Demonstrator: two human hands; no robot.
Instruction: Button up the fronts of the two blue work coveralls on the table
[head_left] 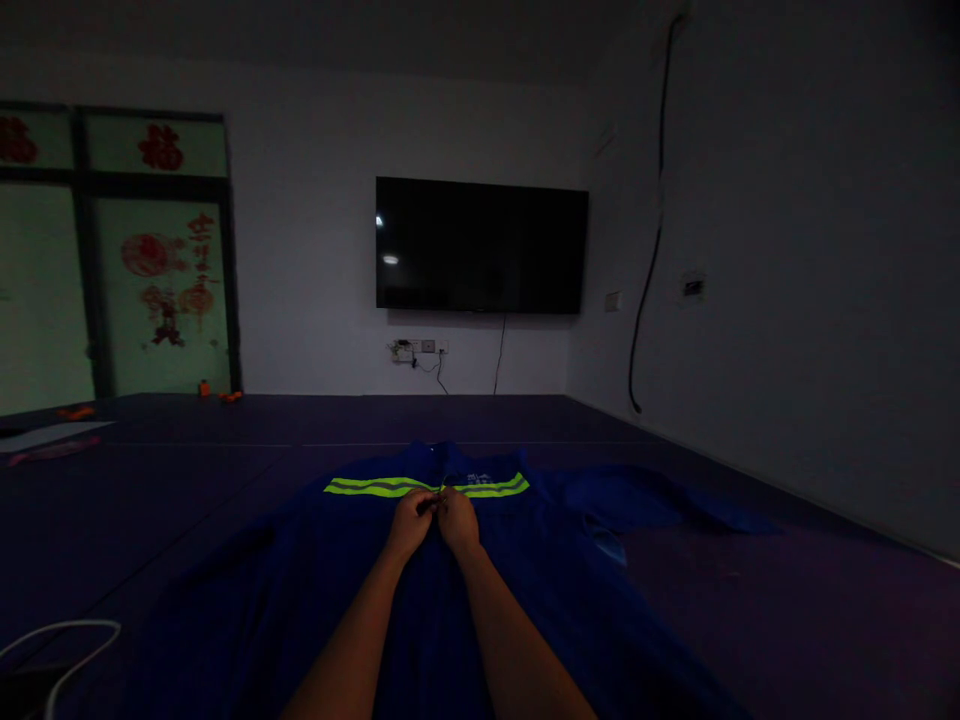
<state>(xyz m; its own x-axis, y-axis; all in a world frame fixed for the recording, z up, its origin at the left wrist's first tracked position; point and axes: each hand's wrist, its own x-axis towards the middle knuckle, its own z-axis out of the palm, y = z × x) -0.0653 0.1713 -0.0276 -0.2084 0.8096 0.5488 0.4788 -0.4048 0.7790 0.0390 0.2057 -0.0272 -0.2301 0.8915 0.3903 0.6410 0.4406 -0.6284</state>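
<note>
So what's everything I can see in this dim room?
jacket: one, blue, spread flat on the surface
stripe: one, yellow-green, across the jacket's chest
surface: one, dark purple, under the jacket
television: one, black, far wall
window: one, dark-framed, left
paper cut-outs: several, red, on the window
cable: one, black, right wall
cord: one, white, bottom left
left hand: one, pinching the jacket front
right hand: one, pinching beside it
</note>
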